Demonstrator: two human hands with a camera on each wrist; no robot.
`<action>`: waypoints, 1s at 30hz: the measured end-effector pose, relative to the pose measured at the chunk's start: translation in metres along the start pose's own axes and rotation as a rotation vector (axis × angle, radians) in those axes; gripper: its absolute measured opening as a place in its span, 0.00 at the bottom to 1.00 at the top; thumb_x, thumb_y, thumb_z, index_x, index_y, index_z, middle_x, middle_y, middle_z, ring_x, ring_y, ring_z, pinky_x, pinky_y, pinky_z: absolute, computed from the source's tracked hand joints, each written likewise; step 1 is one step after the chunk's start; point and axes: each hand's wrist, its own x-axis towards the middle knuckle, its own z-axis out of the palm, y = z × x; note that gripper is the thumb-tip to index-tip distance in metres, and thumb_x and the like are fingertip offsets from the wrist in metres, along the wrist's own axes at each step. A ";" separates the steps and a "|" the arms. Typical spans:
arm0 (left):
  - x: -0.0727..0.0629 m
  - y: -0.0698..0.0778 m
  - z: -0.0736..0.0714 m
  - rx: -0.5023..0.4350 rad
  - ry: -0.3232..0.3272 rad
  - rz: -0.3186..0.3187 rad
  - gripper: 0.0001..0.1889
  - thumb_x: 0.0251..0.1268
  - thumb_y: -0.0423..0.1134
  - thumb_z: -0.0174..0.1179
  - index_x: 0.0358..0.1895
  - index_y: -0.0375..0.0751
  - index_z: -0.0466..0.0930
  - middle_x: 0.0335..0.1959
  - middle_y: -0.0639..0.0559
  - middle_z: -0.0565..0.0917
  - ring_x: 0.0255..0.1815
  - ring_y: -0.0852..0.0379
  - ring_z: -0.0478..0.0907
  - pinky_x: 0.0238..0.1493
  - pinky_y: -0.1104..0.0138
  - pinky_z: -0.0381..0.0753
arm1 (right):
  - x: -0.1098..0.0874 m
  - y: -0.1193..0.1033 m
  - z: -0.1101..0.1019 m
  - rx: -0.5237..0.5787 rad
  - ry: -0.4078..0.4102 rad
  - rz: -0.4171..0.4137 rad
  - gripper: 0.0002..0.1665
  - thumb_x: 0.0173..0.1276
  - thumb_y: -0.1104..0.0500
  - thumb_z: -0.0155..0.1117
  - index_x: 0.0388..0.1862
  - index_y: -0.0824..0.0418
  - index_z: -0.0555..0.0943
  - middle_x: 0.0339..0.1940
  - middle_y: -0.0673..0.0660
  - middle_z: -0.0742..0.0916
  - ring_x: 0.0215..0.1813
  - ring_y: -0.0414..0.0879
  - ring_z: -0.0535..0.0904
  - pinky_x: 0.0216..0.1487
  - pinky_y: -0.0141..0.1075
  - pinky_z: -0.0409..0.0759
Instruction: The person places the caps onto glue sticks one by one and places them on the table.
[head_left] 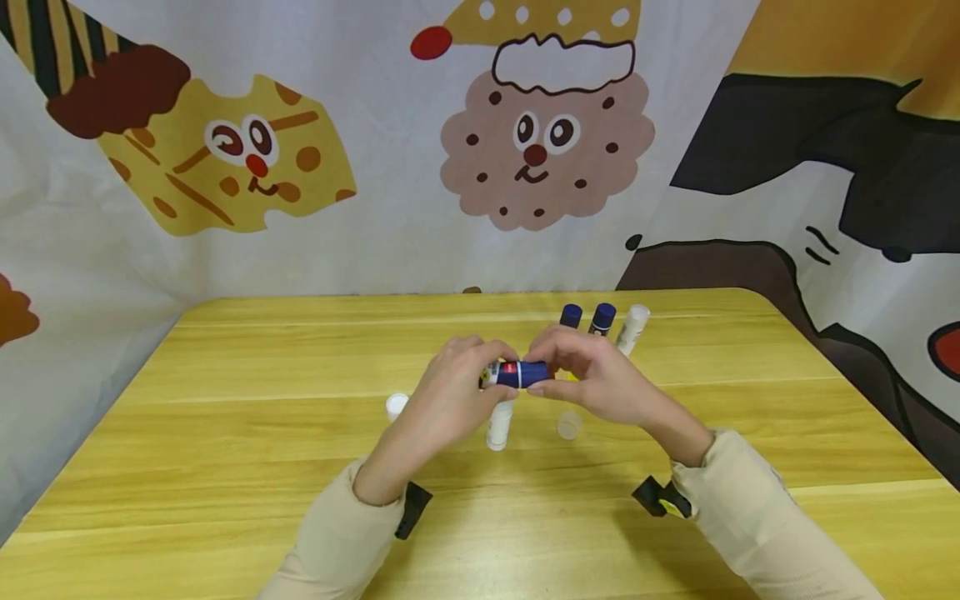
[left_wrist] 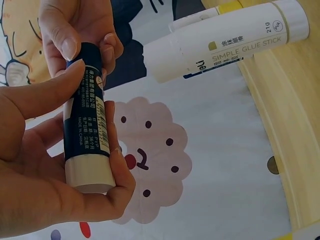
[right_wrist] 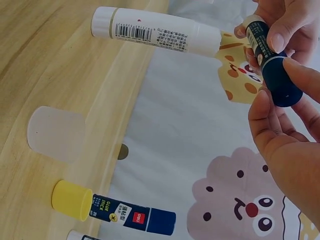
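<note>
Yellow wood-grain tabletop (head_left: 225, 467): our surface.

Left hand (head_left: 450, 387): curled round the body of a navy-and-white cylindrical plastic glue stick (head_left: 508, 374). Right hand (head_left: 596, 377): pinching its navy plastic cap (head_left: 535, 373).

White cylindrical plastic glue stick (head_left: 498, 427): upright near the table's middle.

Held navy-and-white stick: crosswise above the tabletop, cap end right. We judge the cap to be the step in hand; we should brace the body, keep both parts in line and twist gently, without bending the seam.

Frosted translucent plastic cap (head_left: 568, 426): on the table, right of the white stick.
</note>
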 end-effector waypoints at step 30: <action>-0.001 -0.003 0.001 0.005 0.005 0.030 0.13 0.53 0.35 0.66 0.44 0.41 0.80 0.36 0.49 0.79 0.39 0.50 0.72 0.36 0.62 0.71 | 0.000 0.003 0.003 -0.022 0.017 -0.048 0.15 0.52 0.79 0.62 0.39 0.70 0.76 0.38 0.60 0.78 0.38 0.45 0.74 0.35 0.33 0.76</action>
